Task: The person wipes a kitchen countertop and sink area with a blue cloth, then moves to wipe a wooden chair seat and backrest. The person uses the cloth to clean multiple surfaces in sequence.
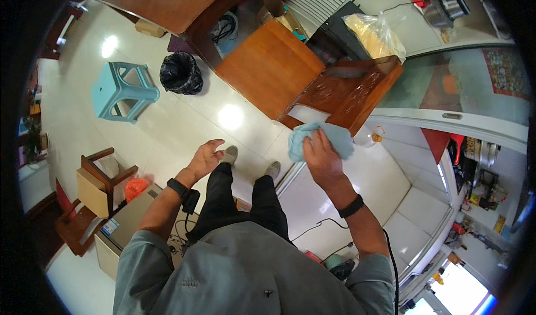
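Observation:
My right hand [322, 158] grips a light blue cloth [300, 141], which hangs in loose folds beside the lower edge of a carved wooden chair back [335, 86]. From this angle I cannot tell whether the cloth touches the wood. The chair's flat orange-brown seat [270, 63] adjoins the carved panel. A white patch [309, 114], perhaps paper or glare, shows on the panel near the cloth. My left hand [207, 158] is held above the tiled floor, fingers loosely curved and apart from the thumb, with nothing in it.
A blue plastic stool [111, 91] and a black-lined bin [181, 73] stand on the floor. A wooden table [167, 1] is beyond them. Right of the chair are a clear bottle [366, 139] and a sliding-door frame [473, 120]. A black cable [389, 248] runs near my right arm.

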`<state>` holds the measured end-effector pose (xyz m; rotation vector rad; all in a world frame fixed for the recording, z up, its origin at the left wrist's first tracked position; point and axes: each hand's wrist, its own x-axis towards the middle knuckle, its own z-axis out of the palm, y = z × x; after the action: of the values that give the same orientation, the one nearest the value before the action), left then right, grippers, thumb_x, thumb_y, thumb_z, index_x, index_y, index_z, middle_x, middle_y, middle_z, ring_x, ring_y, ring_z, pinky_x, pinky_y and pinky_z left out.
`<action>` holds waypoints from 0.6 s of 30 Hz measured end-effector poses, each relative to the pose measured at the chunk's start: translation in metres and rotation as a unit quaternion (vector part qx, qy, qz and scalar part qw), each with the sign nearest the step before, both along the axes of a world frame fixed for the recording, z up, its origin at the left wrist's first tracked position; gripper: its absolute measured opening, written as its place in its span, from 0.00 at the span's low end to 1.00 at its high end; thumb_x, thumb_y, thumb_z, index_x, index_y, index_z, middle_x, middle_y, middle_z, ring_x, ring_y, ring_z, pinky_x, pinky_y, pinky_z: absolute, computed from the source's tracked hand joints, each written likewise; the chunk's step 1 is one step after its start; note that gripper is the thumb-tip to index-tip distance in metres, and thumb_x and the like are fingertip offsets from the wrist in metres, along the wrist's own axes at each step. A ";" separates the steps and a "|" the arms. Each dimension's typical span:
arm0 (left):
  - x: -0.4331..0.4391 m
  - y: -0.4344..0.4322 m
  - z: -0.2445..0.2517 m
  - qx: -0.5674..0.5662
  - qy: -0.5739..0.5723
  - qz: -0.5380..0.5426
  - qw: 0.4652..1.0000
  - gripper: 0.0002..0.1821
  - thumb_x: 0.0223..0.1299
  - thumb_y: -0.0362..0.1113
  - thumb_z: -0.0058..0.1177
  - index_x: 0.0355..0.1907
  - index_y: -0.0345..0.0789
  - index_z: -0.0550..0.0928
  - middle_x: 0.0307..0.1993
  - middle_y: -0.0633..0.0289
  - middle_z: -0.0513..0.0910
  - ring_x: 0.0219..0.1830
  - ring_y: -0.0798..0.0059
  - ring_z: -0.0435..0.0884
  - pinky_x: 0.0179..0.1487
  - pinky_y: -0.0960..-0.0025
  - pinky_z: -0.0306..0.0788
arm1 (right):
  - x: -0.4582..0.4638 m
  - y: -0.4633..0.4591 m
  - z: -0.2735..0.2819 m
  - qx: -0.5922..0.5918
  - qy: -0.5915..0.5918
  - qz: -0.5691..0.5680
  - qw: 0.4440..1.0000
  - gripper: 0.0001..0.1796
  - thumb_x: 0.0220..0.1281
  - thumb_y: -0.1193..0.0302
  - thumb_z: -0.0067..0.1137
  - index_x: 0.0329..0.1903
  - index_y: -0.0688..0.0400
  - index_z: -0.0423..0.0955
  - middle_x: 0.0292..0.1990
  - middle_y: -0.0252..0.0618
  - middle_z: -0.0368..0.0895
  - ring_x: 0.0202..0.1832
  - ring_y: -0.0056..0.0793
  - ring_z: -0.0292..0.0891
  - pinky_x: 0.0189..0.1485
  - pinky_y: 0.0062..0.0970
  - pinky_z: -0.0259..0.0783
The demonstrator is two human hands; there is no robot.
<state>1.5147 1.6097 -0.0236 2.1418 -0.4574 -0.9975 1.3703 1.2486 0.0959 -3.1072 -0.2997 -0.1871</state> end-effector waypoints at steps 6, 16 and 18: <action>-0.031 -0.075 0.038 -0.139 0.224 0.083 0.961 0.36 0.75 0.46 0.58 0.79 0.37 0.64 0.72 0.52 0.72 0.64 0.64 0.79 0.67 0.59 0.73 | 0.043 0.037 -0.030 -0.055 0.125 -0.030 0.990 0.06 0.57 0.76 0.60 0.38 0.60 0.77 0.37 0.47 0.79 0.45 0.45 0.77 0.52 0.45 0.73; -0.063 -0.174 0.057 -0.378 0.543 0.399 0.635 0.18 0.78 0.43 0.52 0.63 0.38 0.73 0.59 0.59 0.81 0.59 0.67 0.83 0.62 0.59 0.82 | 0.030 0.079 -0.018 0.430 0.153 -0.159 0.875 0.38 0.58 0.77 0.66 0.72 0.63 0.67 0.68 0.67 0.69 0.71 0.65 0.66 0.73 0.49 0.65; -0.064 -0.179 0.047 -0.403 0.526 0.401 0.633 0.15 0.77 0.37 0.51 0.61 0.37 0.75 0.56 0.59 0.83 0.56 0.66 0.85 0.61 0.58 0.82 | 0.022 0.071 -0.002 0.392 0.127 -0.113 0.904 0.37 0.57 0.76 0.68 0.71 0.63 0.68 0.70 0.66 0.67 0.72 0.65 0.64 0.74 0.50 0.64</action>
<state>1.4512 1.4307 0.0230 0.5304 0.5426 -0.9969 1.3921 1.3193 0.0942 -2.3105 0.1263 0.0860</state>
